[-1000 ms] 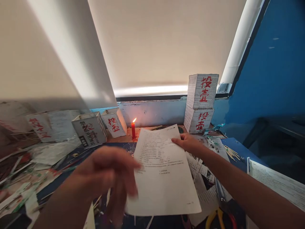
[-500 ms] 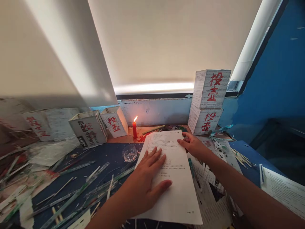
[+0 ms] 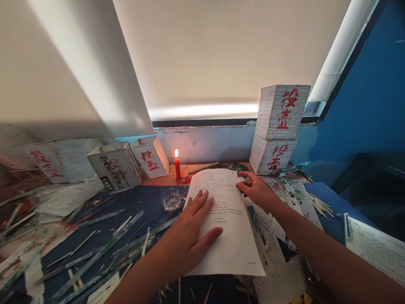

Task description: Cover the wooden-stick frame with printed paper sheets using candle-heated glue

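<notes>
A printed sheet of paper [image 3: 232, 249] lies in front of me, slightly bowed, its far end near the candle. My left hand [image 3: 198, 230] rests on its left half with the fingers spread. At its upper right edge, my right hand [image 3: 255, 188] pinches the paper between thumb and fingers; part of the grip is hidden. Just beyond the sheet stands a lit red candle [image 3: 177, 169] on a wooden ledge. A clear round dish [image 3: 171, 199] sits left of the paper.
Paper-covered boxes with red characters stand left [image 3: 149, 159] and stacked right [image 3: 274, 154]. Glassy strips [image 3: 104, 253] and scraps litter the dark blue tabletop. Thin sticks [image 3: 320, 204] lie at right, near another printed sheet [image 3: 373, 251]. A pale blind [image 3: 228, 55] hangs behind.
The sheet's near edge has moved away from me and the paper bows a little more. Both hands keep their places on it. The candle flame now stands more upright.
</notes>
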